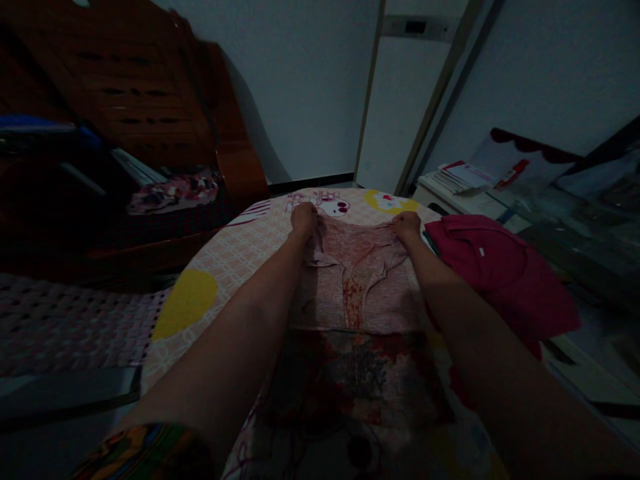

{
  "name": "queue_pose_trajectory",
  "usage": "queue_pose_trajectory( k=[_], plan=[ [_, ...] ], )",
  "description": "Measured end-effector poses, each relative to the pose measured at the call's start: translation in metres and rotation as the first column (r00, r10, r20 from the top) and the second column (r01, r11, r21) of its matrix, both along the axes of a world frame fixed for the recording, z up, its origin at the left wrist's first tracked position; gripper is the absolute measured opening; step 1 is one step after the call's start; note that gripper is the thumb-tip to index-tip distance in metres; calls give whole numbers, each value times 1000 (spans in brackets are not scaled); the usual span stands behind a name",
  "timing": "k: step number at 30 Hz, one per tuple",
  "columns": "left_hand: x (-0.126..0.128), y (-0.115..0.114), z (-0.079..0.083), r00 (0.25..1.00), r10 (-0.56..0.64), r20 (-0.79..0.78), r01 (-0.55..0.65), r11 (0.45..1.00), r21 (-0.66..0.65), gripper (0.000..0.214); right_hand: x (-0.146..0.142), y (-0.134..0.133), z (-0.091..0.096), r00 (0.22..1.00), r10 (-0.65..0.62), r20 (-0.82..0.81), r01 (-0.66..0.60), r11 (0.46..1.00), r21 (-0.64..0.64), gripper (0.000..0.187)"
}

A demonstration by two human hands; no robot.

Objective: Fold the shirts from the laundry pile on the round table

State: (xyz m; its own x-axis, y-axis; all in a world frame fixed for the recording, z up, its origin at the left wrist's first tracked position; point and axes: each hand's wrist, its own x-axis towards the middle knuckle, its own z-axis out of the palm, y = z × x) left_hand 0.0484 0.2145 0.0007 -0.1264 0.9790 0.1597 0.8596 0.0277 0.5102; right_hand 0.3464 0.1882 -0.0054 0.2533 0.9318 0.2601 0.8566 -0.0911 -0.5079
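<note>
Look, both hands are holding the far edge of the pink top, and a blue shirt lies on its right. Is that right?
Not quite. The shirt on the right is dark red, not blue, as the head view shows. The left hand and right hand do hold the far edge of the pink top.

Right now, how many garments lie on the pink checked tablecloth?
2. A pale pink knit garment lies in the middle, held by the left hand and right hand; a dark red folded garment lies at its right. Others may be hidden.
</note>
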Motion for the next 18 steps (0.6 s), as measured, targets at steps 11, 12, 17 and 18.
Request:
queue_pose_trajectory(
  k=[11,12,17,18],
  plan=[
    [2,-4,0,999,-29,-32,28,999,-31,27,-11,-11,-6,928,108,356,-30,975,-219,42],
    [2,-4,1,1000,-22,-23,21,999,-31,28,-11,-11,-6,932,107,346,-32,976,-214,41],
    [4,3,10,998,59,34,-58,998,-31,29,-11,-6,7,990,-57,126,66,995,-69,35],
    [5,5,11,996,71,53,-70,997,-22,28,-11,-3,10,993,-85,78,89,995,-45,34]
  ],
)
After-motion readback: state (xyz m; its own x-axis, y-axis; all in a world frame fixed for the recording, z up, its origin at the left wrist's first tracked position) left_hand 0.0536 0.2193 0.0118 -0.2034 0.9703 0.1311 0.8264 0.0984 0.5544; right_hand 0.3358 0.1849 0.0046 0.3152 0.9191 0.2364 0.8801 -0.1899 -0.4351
